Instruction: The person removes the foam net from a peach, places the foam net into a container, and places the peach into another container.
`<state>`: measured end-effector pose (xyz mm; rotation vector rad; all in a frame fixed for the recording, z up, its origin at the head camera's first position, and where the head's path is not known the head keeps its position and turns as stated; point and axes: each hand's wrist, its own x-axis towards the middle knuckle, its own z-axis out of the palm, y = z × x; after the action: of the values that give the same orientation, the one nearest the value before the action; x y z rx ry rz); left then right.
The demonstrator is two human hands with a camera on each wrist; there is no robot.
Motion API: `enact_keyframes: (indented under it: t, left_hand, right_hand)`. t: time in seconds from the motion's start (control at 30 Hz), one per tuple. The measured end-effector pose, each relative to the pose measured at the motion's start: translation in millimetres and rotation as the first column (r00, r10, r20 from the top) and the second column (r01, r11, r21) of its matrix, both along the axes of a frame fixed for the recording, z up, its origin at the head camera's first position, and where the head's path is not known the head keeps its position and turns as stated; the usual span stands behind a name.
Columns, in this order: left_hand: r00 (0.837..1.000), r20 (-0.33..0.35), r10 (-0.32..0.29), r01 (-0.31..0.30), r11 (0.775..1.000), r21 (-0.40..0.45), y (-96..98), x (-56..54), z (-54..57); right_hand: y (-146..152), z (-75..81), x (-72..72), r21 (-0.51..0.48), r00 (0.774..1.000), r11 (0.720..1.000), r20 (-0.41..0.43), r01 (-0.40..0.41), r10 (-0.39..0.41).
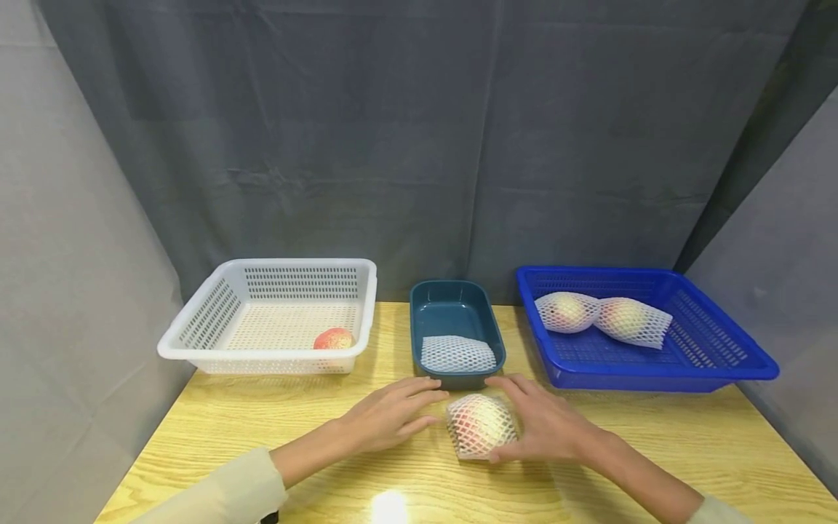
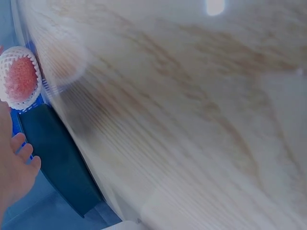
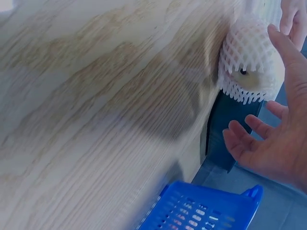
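Note:
A red-and-yellow apple (image 1: 483, 426) in a white foam net sleeve is at the table's middle, before the teal tray (image 1: 456, 316). Beside it on the right, my right hand (image 1: 546, 422) has its fingers and thumb spread around its near side, not closed on it. The right wrist view shows the netted apple (image 3: 247, 60) with a dark spot at its uncovered end. My left hand (image 1: 393, 416), fingers extended, hovers on the other side with a gap to the net. An empty foam net (image 1: 458, 354) lies in the teal tray.
At the left stands a white basket (image 1: 267, 354) with one bare red fruit (image 1: 334, 338). A blue basket (image 1: 644, 380) at the right contains two netted fruits (image 1: 626, 319). Grey curtains hang behind and at both sides of the wooden table (image 1: 327, 484).

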<state>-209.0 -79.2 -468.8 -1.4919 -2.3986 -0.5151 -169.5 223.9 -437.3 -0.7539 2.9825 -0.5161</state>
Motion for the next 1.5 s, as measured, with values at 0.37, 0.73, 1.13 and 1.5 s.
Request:
enact_keyframes:
  t: [0.37, 0.73, 1.13, 1.5]
  left_hand:
    - [0.997, -0.042, 0.069, -0.07, 0.997, -0.013, -18.5, -0.2, -6.8]
    - [0.994, -0.033, 0.101, -0.102, 0.995, -0.011, -29.8, 1.1, -12.1]
    - [0.995, 0.021, 0.096, -0.096, 0.995, -0.016, -24.7, 6.0, -11.8]
    - [0.996, 0.035, 0.084, -0.083, 0.996, -0.025, -18.1, 5.9, -10.0]
  right_hand:
    - [20, -4.0, 3.1, -0.011, 0.995, 0.999, -0.098, -0.032, 0.031]
    - [32, -9.7, 4.5, -0.079, 0.999, 0.996, 0.003, -0.048, 0.049]
    - [13, -7.1, -1.5, -0.144, 0.98, 0.971, 0.04, -0.19, 0.197]
    - [-6, -7.5, -5.0, -0.141, 0.962, 0.959, 0.088, -0.246, 0.26]
